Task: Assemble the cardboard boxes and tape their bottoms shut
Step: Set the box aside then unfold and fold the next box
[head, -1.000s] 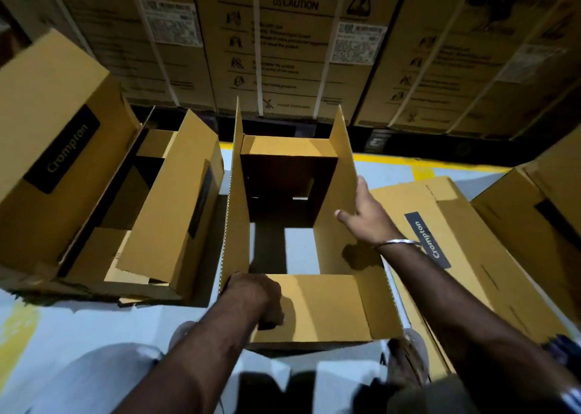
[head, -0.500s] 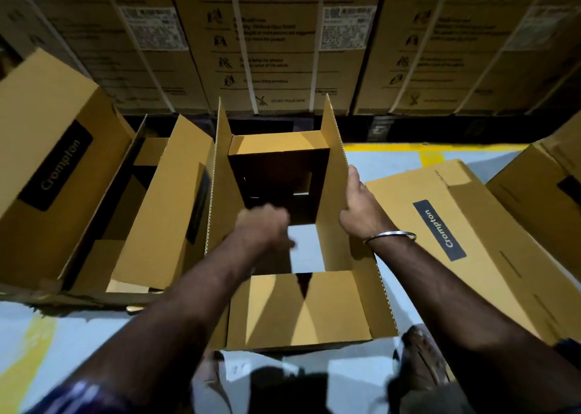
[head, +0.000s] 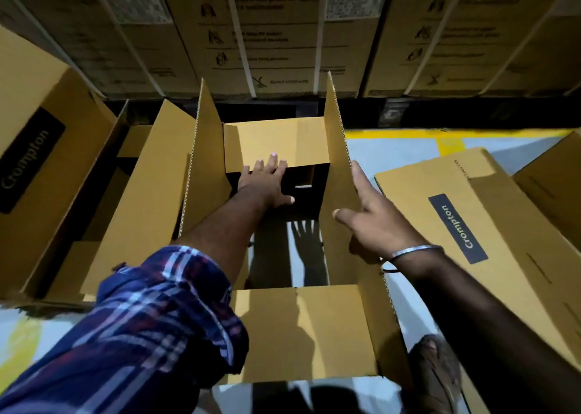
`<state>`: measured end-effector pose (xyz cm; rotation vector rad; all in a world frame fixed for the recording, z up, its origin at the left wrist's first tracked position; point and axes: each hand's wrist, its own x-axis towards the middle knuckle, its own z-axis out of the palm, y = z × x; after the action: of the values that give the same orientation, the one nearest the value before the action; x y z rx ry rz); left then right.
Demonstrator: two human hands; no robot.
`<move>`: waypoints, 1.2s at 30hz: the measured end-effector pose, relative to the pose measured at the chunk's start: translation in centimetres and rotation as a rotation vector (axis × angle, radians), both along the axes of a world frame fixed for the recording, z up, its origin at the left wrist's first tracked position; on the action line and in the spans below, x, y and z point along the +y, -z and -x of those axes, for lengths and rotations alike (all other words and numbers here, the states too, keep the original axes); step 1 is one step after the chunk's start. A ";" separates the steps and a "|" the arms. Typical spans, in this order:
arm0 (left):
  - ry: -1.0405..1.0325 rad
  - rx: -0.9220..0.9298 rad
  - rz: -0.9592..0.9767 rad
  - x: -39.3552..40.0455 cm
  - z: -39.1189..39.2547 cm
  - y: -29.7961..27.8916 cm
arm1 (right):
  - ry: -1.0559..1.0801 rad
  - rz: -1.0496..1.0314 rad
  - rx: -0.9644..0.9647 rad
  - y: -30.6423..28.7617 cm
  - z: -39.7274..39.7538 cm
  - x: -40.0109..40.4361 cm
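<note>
The cardboard box [head: 301, 332] stood open on the pale floor [head: 399, 152] in the middle of my view, its four flaps up and the floor showing through its unsealed bottom. I saw the near flap [head: 314, 335] lying almost flat toward me, the far flap [head: 276, 144] tilted inward, and the tall left flap [head: 204, 174] and right flap [head: 338, 162] standing upright. The left hand [head: 264, 184] reached deep across the opening, fingers straight and spread wide, fingertips touching the lower edge of the far flap. The right hand [head: 374, 221] was also wide open, fingers extended, resting against the outside of the right flap with the thumb over its edge; a metal bangle [head: 415, 251] circled that wrist. A blue plaid sleeve [head: 151, 325] covered the left forearm. To the left sat another open box [head: 132, 193] beside a carton marked Crompton [head: 28, 149]. To the right lay a flattened Crompton box [head: 471, 231]. Stacked strapped cartons [head: 283, 29] filled the far wall, with a yellow floor line [head: 408, 135] below them.
</note>
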<state>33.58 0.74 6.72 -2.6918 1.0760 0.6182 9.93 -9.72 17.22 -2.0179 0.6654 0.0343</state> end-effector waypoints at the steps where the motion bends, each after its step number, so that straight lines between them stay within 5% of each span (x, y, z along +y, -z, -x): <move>1: 0.004 -0.002 0.002 0.0 -0.1 0.3 | -0.033 0.023 0.020 0.2 -0.1 0.5; 6: 0.048 -0.005 -0.037 -0.1 -1.0 0.5 | -0.071 0.206 -0.001 1.0 -1.9 3.8; 13: 0.159 0.010 -0.086 1.3 -3.1 -2.0 | -0.343 0.564 0.376 9.6 -2.8 10.2; 18: 0.235 -0.037 -0.187 4.9 -3.2 -9.3 | -0.325 0.599 0.302 10.5 -3.3 8.6; 22: 0.202 -0.099 0.209 8.7 -0.7 -17.3 | -0.321 0.501 0.095 10.6 -2.2 5.5; 27: -0.567 0.059 1.130 15.5 1.6 -17.1 | -0.353 0.342 -0.155 11.4 -0.1 2.4; 29: -0.811 0.260 1.168 16.7 4.6 -14.9 | -0.293 0.325 -0.145 11.4 0.0 2.2; 32: -0.765 0.583 0.986 16.1 10.2 -11.9 | -0.279 0.403 -0.079 11.2 -0.2 2.9; 36: -0.766 0.602 1.033 13.4 13.3 -11.2 | -0.325 0.640 -0.010 11.2 0.6 4.0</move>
<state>20.31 14.19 17.90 -4.0309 0.4010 1.3496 9.37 -5.72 6.06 -2.7269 0.3538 0.0030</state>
